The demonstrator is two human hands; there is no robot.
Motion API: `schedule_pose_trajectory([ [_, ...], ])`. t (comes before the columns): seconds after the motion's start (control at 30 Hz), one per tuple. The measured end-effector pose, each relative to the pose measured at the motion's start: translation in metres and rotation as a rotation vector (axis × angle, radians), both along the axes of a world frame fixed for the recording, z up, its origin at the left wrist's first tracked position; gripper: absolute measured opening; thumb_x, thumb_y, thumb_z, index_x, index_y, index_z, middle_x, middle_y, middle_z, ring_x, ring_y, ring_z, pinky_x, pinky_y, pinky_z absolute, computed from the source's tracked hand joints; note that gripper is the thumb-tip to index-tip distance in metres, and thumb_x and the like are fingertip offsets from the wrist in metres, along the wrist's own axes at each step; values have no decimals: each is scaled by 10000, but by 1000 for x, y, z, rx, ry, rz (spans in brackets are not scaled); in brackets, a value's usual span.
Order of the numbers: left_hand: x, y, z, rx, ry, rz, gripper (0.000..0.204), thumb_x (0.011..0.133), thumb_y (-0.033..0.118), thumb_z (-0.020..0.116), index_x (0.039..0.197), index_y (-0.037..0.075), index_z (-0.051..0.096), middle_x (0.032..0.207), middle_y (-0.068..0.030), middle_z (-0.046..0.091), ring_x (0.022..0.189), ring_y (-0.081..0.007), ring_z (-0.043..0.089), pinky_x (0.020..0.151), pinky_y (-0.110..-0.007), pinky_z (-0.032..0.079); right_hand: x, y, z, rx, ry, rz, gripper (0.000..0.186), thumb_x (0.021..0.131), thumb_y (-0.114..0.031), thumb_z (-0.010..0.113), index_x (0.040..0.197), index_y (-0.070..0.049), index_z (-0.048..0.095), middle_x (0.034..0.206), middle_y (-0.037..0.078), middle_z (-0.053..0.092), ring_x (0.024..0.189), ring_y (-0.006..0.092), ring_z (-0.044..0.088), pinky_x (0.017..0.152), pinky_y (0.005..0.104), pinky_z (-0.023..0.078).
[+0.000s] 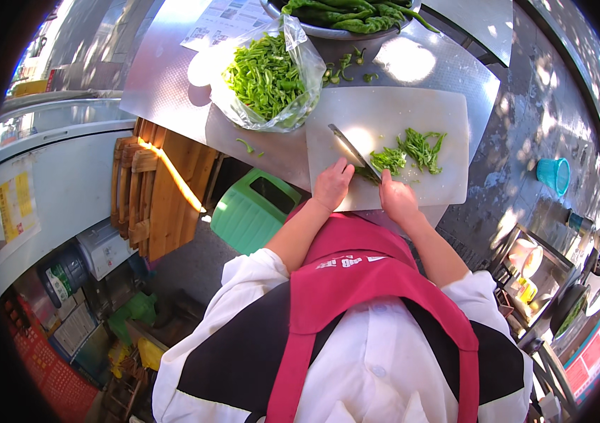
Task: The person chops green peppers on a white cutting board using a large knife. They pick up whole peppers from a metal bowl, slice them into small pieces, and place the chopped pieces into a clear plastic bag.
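Note:
My right hand (pixel 398 197) is closed round the handle of a kitchen knife (pixel 350 147), whose blade slants away to the far left over the white cutting board (pixel 321 134). Left of the blade, my left hand (pixel 333 185) has its fingers bent together against a green pepper (pixel 365 174), which is mostly hidden by the fingers and blade. Sliced green pepper (pixel 390 161) lies just right of the knife. Another loose pile of pepper strips (pixel 422 149) spreads farther right on the board.
A clear plastic bag (pixel 305 60) full of pepper strips (pixel 263 77) stands left of the board. Behind it, a metal bowl (pixel 356 34) holds whole green peppers (pixel 345 13). Pepper stems (pixel 342 69) lie on the metal table (pixel 166 77). A green stool (pixel 247 211) stands below left.

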State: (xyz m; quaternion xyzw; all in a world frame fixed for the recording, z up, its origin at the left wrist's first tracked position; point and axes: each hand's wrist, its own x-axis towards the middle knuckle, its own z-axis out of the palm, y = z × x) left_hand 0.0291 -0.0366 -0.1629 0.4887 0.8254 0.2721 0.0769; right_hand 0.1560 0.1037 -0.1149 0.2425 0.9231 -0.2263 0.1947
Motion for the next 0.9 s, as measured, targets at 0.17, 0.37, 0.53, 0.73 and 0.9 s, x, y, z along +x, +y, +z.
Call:
schedule_pose_trajectory([
  [0.17,1,-5,-3,-3,-33,4,128,744,53,603,777,87,485,794,-88,457,694,-264,572,561,-375,486,-15,12,25,-7,64,63,234,848,-109,480,1055,0,473,684,200,638,655,363,647,579,475,512],
  [0.37,-5,6,-2,45,-15,15,133,738,51,604,763,89,480,789,-89,458,676,-267,570,556,-377,482,-10,3,-1,-3,105,-33,200,873,-148,477,1026,-19,484,651,186,625,633,378,634,566,489,506],
  [0.53,3,-2,-2,22,-51,25,129,741,49,602,781,91,487,784,-86,462,682,-265,573,559,-375,484,5,-4,-4,48,198,-10,198,879,-153,464,1025,-20,476,650,180,626,624,389,629,598,513,502],
  [0.73,-1,-1,-5,36,-45,39,118,754,54,600,793,88,494,786,-85,465,687,-264,577,561,-376,486,-8,3,16,-23,75,16,208,887,-171,464,1031,-21,455,684,202,636,647,404,631,611,508,505],
  [0.9,5,-2,-2,10,-45,29,113,753,50,594,784,86,492,789,-82,466,691,-270,572,567,-376,487,-8,-2,-4,-79,-40,-109,246,903,-230,477,1076,-61,435,727,193,644,700,408,630,646,501,501],
])
